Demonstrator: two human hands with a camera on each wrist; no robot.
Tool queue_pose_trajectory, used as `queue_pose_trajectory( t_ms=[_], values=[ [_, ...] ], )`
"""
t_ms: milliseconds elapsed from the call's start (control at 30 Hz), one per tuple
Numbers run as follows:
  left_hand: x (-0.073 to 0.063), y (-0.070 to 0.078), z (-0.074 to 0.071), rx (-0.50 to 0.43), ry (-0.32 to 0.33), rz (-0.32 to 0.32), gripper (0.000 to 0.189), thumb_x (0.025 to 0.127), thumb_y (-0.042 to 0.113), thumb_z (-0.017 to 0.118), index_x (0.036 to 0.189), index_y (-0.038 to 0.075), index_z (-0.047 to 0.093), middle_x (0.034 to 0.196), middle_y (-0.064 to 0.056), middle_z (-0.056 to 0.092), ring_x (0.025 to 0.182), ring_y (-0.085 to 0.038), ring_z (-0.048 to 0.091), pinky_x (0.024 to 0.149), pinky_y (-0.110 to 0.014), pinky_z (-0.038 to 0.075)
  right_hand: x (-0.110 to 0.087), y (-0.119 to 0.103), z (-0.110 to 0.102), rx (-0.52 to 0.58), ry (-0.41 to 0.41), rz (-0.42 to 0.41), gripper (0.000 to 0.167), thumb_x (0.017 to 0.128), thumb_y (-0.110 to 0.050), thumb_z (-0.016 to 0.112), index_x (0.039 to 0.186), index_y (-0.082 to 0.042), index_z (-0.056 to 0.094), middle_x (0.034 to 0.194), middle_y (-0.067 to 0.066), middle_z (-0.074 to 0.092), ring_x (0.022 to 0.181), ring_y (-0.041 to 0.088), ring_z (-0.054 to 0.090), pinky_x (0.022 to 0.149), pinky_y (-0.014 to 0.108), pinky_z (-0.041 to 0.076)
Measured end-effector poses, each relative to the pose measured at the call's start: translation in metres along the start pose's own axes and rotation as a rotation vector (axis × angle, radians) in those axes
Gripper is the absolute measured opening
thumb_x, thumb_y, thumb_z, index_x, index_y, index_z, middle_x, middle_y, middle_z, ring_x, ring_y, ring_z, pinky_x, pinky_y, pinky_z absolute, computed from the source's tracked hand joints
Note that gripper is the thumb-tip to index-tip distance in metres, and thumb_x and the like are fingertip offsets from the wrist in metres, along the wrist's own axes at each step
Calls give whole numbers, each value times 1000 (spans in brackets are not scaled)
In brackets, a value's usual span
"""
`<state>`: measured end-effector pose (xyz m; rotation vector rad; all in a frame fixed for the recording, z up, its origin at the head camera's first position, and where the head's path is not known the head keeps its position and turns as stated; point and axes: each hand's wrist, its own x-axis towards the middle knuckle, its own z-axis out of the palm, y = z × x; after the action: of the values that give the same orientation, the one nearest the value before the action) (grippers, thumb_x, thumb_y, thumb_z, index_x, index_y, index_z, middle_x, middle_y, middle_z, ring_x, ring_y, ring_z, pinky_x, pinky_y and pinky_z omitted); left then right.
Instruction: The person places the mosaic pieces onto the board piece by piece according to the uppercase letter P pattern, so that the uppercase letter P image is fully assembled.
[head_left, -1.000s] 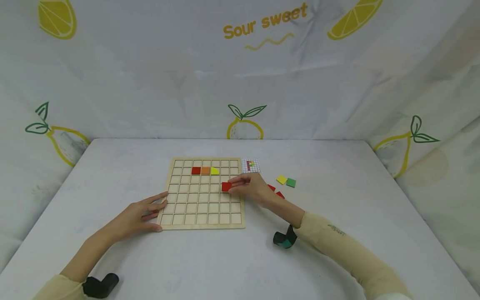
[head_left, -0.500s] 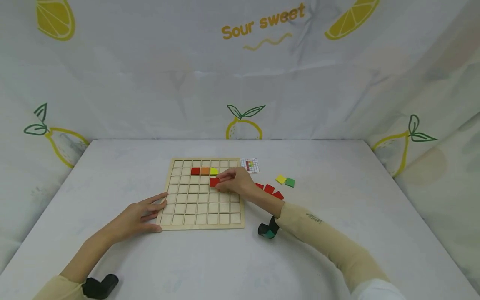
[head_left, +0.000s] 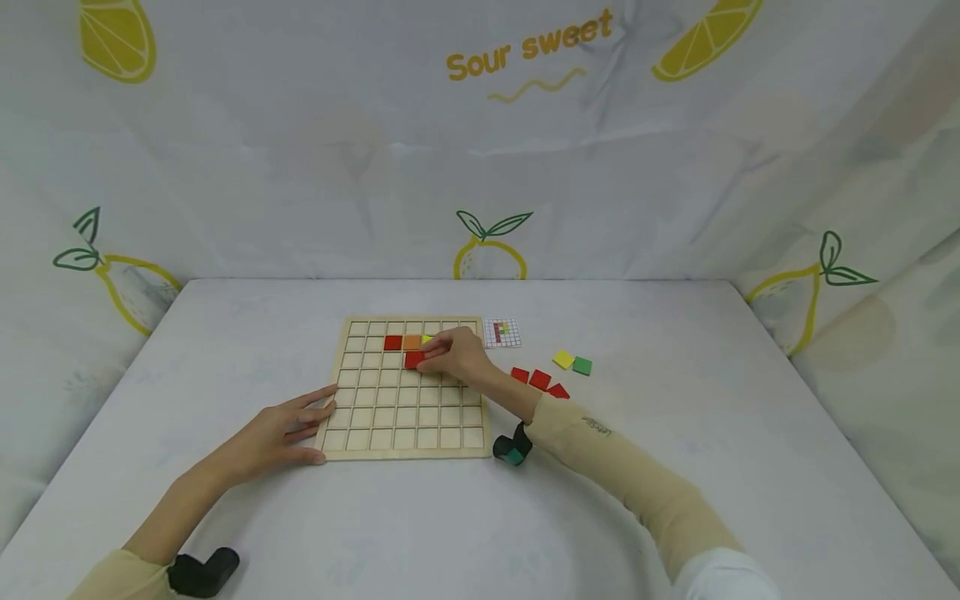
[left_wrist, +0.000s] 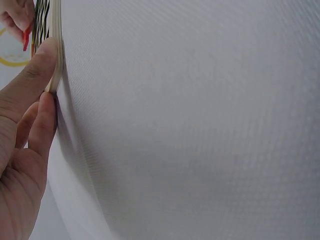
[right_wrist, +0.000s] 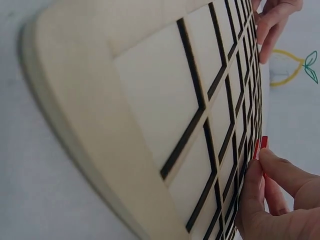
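Note:
A wooden grid board (head_left: 385,416) lies on the table. My right hand (head_left: 457,353) pinches a red square tile (head_left: 414,360) between thumb and fingers, over the board just below its tile row. That row has a red tile (head_left: 393,342), an orange tile (head_left: 412,342) and a yellow piece (head_left: 426,339), the last partly covered by my fingers. In the right wrist view the pinched tile (right_wrist: 264,142) stands out at my fingertips. My left hand (head_left: 281,432) rests against the board's left edge with fairly straight fingers; its thumb (left_wrist: 35,70) touches near a corner.
A small card with a coloured grid pattern (head_left: 502,332) lies by the board's upper right. Several loose pieces lie to the right, among them a red tile (head_left: 540,379), a yellow one (head_left: 563,360) and a green one (head_left: 582,366). A printed cloth hangs behind the table.
My right hand has moved left across the board with the red tile, from near the right edge to below the orange tile. My left hand has stayed on the board's edge.

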<state>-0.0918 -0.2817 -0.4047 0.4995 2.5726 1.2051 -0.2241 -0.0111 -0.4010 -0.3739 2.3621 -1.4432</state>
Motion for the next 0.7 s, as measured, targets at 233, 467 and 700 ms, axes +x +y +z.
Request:
queue_pose_trajectory(
  t_ms=[233,467,700],
  values=[
    [0,-2,1,-18,-1,1,71,75,10,79,131,-16,46,152,-26,26,129,-44,38,95,-29,52,5,-3,10,-74,38,-61,19,76,-5,81,92,1,73,83,9,71,73,13,64,64,17,53],
    [-1,-3,1,-36,-3,4,70,75,9,79,131,-16,46,152,-26,25,129,-44,38,95,-29,51,9,-4,17,-127,50,-93,18,78,-7,80,93,-1,73,83,7,70,75,14,63,64,16,51],
    [-1,-4,0,-33,-3,19,71,76,9,79,132,-16,45,152,-26,24,129,-44,37,95,-29,51,11,-7,20,-143,50,-119,17,79,-7,79,95,-2,74,82,6,70,75,13,61,64,17,50]
  ],
)
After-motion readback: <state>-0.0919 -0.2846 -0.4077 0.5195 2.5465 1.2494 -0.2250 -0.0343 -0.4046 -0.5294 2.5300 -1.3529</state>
